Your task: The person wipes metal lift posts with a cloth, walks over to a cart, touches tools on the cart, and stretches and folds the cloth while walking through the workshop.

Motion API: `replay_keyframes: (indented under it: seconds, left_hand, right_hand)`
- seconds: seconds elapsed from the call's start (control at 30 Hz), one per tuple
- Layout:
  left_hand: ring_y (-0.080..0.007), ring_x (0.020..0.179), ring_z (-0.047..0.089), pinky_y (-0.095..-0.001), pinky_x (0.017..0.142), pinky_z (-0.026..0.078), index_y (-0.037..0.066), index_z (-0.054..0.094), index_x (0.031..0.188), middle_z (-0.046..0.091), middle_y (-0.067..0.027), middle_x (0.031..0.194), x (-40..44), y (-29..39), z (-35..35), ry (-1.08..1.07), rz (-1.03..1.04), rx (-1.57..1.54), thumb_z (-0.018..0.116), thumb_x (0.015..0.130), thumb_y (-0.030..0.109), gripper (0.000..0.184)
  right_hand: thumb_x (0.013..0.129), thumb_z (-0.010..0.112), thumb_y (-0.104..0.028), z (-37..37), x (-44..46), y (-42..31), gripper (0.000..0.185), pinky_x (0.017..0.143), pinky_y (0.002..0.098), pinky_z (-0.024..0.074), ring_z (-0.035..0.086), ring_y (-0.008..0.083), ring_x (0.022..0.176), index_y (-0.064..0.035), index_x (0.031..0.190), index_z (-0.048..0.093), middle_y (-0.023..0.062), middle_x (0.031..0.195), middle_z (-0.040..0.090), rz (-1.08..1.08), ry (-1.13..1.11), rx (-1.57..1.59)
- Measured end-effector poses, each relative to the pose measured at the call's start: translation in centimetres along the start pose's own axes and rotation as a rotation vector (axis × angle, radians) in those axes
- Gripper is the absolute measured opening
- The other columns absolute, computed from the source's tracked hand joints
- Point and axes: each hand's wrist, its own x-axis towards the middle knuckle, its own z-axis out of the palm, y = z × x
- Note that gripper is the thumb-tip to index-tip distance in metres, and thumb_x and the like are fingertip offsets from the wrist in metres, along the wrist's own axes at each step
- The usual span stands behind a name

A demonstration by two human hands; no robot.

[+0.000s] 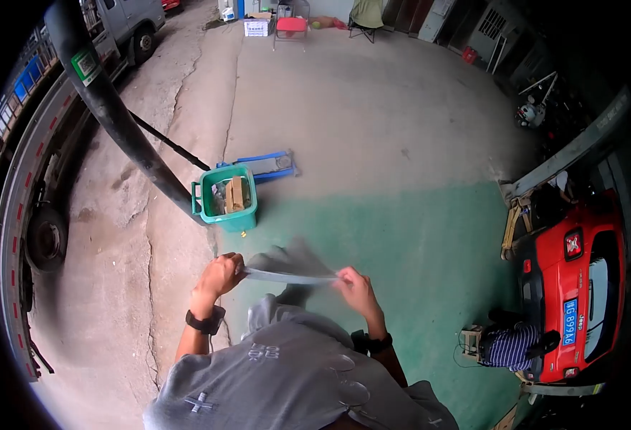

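Note:
My left hand is closed on one end of a thin pale strip. The other end is pinched in my right hand. Between the two hands the strip runs nearly level in front of my body, its edges smeared by motion. Whether it is cloth or plastic film, I cannot tell. A grey blurred shape shows just beyond it. Ahead of my left hand stands a green bin, with cardboard and other scraps inside; neither hand touches it.
Behind the bin lies a blue floor jack. A dark pole leans across the left side, near a parked truck. On the right, a person in a striped shirt is low beside a red car. Chairs stand far ahead.

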Motion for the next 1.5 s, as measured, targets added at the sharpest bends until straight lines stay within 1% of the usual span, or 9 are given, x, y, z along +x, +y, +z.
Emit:
replay_keyframes:
  seconds: [0.17,0.3,0.5,0.6,0.73,1.03,1.13,1.33,1.5]
  left_hand:
    - [-0.0387,0.084,0.064,-0.0463,0.074,0.051,0.002,0.060,0.092,0.064,-0.0161,0.088,19.0,2.8,3.7,-0.090,0.302,0.071,0.068,0.084,0.028,0.029]
    - [-0.0383,0.087,0.064,-0.0462,0.075,0.051,0.001,0.061,0.094,0.064,-0.0164,0.093,30.3,8.6,5.1,-0.191,0.617,0.034,0.067,0.081,0.019,0.023]
    - [-0.0407,0.083,0.062,-0.0481,0.071,0.049,0.002,0.056,0.107,0.066,-0.0177,0.088,42.1,11.8,4.0,-0.432,0.608,-0.069,0.064,0.080,0.013,0.030]
    - [-0.0408,0.082,0.062,-0.0482,0.071,0.049,0.002,0.058,0.107,0.066,-0.0180,0.088,48.6,10.4,3.8,-0.269,0.588,-0.151,0.060,0.082,0.009,0.027]
    - [-0.0400,0.088,0.062,-0.0474,0.075,0.049,0.002,0.060,0.105,0.065,-0.0182,0.093,57.2,9.2,1.7,-0.231,0.404,-0.172,0.054,0.083,0.004,0.023]
    - [-0.0415,0.089,0.062,-0.0458,0.076,0.052,0.000,0.057,0.103,0.065,-0.0195,0.095,72.4,4.4,-5.3,0.161,-0.098,-0.050,0.063,0.085,0.012,0.022]
    - [-0.0425,0.088,0.062,-0.0467,0.074,0.051,-0.001,0.055,0.102,0.064,-0.0222,0.095,77.3,2.3,-5.5,0.268,-0.229,-0.086,0.062,0.086,0.011,0.021]
    - [-0.0450,0.086,0.062,-0.0528,0.075,0.050,0.002,0.057,0.101,0.065,-0.0253,0.086,91.2,-2.4,-3.6,0.038,-0.374,0.004,0.054,0.091,0.019,0.020]
    - [-0.0388,0.084,0.066,-0.0473,0.073,0.053,0.002,0.064,0.087,0.067,-0.0219,0.085,108.5,-4.7,-4.7,-0.096,-0.162,0.090,0.054,0.086,0.015,0.016]
  right_hand:
    - [0.092,0.055,-0.003,-7.4,6.9,6.0,0.014,0.069,0.0285,0.0515,0.068,0.0173,0.078,0.0011,0.105,0.054,0.0111,0.083,0.069,0.120,0.325,-0.011]
    - [0.093,0.048,0.002,-13.7,12.3,11.6,0.027,0.073,0.0288,0.0523,0.067,0.0183,0.083,0.0007,0.120,0.051,0.0120,0.088,0.068,0.142,0.685,-0.020]
    - [0.092,0.047,0.002,-18.3,21.3,17.0,0.033,0.069,0.0294,0.0536,0.068,0.0181,0.086,0.0009,0.124,0.056,0.0110,0.094,0.067,0.311,0.752,-0.041]
    - [0.091,0.049,0.002,-20.5,29.5,18.7,0.027,0.071,0.0295,0.0539,0.068,0.0196,0.083,0.0010,0.115,0.060,0.0116,0.096,0.067,0.266,0.764,0.001]
    - [0.091,0.053,-0.001,-25.2,41.2,23.4,0.025,0.075,0.0323,0.0539,0.068,0.0233,0.084,-0.0002,0.114,0.061,0.0134,0.096,0.067,0.221,0.570,-0.024]
    - [0.089,0.057,-0.002,-33.0,72.2,14.0,0.022,0.076,0.0343,0.0534,0.067,0.0301,0.087,-0.0013,0.110,0.061,0.0161,0.100,0.067,-0.099,0.075,-0.078]
    - [0.089,0.057,-0.001,-32.9,79.5,13.4,0.020,0.072,0.0317,0.0527,0.067,0.0241,0.082,-0.0001,0.108,0.062,0.0149,0.094,0.067,-0.284,0.003,0.034]
    - [0.088,0.059,-0.007,-33.4,91.6,21.1,0.019,0.075,0.0429,0.0520,0.064,0.0397,0.088,-0.0010,0.106,0.063,0.0192,0.092,0.068,-0.091,-0.275,-0.244]
    - [0.091,0.056,-0.010,-37.8,101.1,26.4,0.019,0.072,0.0372,0.0524,0.069,0.0330,0.081,0.0002,0.106,0.062,0.0157,0.089,0.071,0.095,-0.522,-0.255]
